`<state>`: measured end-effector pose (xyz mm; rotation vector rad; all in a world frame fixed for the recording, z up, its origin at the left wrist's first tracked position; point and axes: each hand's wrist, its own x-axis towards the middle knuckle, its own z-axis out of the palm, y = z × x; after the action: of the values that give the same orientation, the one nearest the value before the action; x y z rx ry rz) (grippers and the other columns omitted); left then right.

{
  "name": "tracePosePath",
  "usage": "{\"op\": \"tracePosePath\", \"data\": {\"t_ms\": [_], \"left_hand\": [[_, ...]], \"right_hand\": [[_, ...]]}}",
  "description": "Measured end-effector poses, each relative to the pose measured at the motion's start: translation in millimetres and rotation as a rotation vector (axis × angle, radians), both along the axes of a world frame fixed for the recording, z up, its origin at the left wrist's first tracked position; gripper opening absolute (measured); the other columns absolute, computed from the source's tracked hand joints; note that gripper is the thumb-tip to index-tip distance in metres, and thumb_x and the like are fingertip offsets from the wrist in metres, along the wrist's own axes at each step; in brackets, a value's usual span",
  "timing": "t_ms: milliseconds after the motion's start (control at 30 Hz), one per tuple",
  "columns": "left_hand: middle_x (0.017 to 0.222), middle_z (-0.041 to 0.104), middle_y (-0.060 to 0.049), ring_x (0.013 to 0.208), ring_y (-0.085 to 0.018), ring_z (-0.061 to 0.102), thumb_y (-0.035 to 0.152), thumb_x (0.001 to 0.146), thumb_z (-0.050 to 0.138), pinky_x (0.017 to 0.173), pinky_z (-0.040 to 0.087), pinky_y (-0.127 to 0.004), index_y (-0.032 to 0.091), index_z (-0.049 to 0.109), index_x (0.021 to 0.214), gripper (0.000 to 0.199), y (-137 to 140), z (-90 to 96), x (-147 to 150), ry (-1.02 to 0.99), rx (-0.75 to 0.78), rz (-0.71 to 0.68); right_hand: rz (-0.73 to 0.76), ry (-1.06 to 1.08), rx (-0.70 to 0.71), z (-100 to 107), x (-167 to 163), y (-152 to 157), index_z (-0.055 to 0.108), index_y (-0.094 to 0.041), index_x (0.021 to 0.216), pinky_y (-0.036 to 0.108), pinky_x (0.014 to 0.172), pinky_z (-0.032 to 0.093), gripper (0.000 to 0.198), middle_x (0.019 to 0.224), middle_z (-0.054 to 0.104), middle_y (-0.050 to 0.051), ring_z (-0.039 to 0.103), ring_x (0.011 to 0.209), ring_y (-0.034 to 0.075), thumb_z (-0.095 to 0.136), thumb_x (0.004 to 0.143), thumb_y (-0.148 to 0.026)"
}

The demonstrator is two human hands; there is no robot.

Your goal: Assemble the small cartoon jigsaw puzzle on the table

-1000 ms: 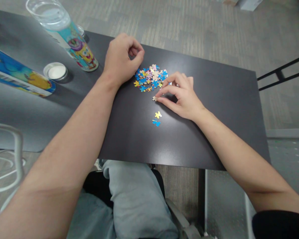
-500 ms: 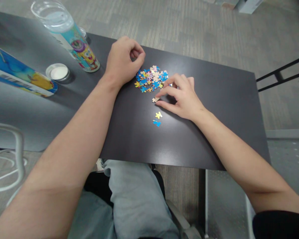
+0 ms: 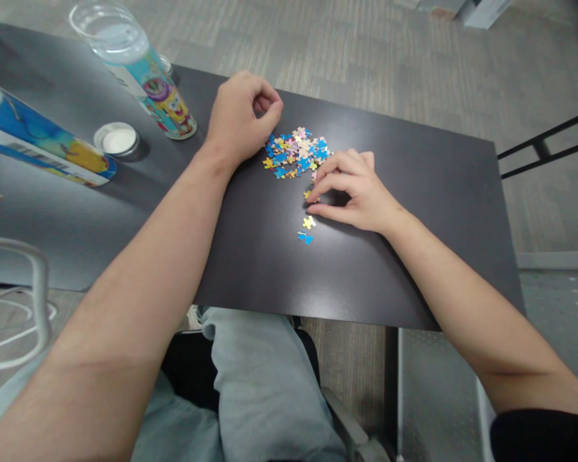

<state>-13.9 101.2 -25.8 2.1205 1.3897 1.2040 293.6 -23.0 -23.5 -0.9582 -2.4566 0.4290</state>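
My right hand (image 3: 356, 192) bends over the table, thumb and index finger closed around the edge of a small yellow jigsaw puzzle piece (image 3: 307, 194). Its fingertips hide part of that piece. Nearer to me lie a yellow puzzle piece (image 3: 309, 222) and a blue puzzle piece (image 3: 306, 238), close together. Beyond the right fingertips spreads a heap of puzzle pieces (image 3: 291, 153), blue, yellow, pink and bare tan. My left hand (image 3: 243, 115) rests at the heap's far left side, fingers curled in and thumb against the index finger; nothing shows in it.
On the left of the dark table (image 3: 414, 256) stands a clear-topped cartoon tube (image 3: 166, 96). A round lid (image 3: 118, 140) and a blue printed tube (image 3: 43, 138) are beside it. A white curved bar (image 3: 38, 289) and cables are at the lower left.
The piece at my right fingertips showed its tan side before and now shows yellow. My right hand has shifted slightly right and nearer to me. The left hand stays in place.
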Motion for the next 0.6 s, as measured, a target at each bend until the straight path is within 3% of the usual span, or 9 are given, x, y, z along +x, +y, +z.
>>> {"op": "tracePosePath", "data": {"t_ms": [100, 300, 433, 600], "left_hand": [[0.102, 0.084, -0.003, 0.096, -0.035, 0.068, 0.061, 0.087, 0.080, 0.103, 0.060, -0.071, 0.049, 0.074, 0.084, 0.014, 1, -1.6, -1, 0.000, 0.006, 0.003], [0.104, 0.085, -0.005, 0.097, -0.033, 0.071, 0.061, 0.090, 0.079, 0.105, 0.064, -0.068, 0.046, 0.076, 0.087, 0.015, 4, -5.6, -3, 0.025, 0.027, 0.008], [0.108, 0.087, -0.005, 0.103, -0.034, 0.076, 0.058, 0.098, 0.071, 0.110, 0.067, -0.066, 0.045, 0.076, 0.092, 0.015, -1, -2.6, -4, 0.070, 0.020, 0.006], [0.111, 0.088, -0.006, 0.101, -0.034, 0.078, 0.057, 0.098, 0.070, 0.109, 0.069, -0.065, 0.044, 0.076, 0.093, 0.016, -3, -1.3, -5, 0.084, 0.023, 0.014]], "right_hand": [[-0.014, 0.039, -0.002, 3, 1, -2, 0.095, -0.037, 0.123, 0.074, 0.127, 0.049, 0.031, 0.139, 0.089, 0.011, 0.077, 0.132, 0.044, 0.090, 0.117, -0.067], [-0.277, 0.067, 0.077, -4, 1, 2, 0.093, -0.034, 0.132, 0.076, 0.123, 0.049, 0.027, 0.140, 0.088, 0.016, 0.078, 0.132, 0.047, 0.073, 0.128, -0.052], [-0.299, -0.010, 0.079, -7, 1, 4, 0.097, -0.033, 0.132, 0.074, 0.121, 0.051, 0.025, 0.141, 0.087, 0.016, 0.078, 0.135, 0.048, 0.075, 0.126, -0.045], [-0.225, -0.020, 0.058, -1, 4, 0, 0.103, -0.036, 0.124, 0.071, 0.122, 0.051, 0.024, 0.136, 0.088, 0.012, 0.078, 0.125, 0.039, 0.080, 0.119, -0.031]]}}
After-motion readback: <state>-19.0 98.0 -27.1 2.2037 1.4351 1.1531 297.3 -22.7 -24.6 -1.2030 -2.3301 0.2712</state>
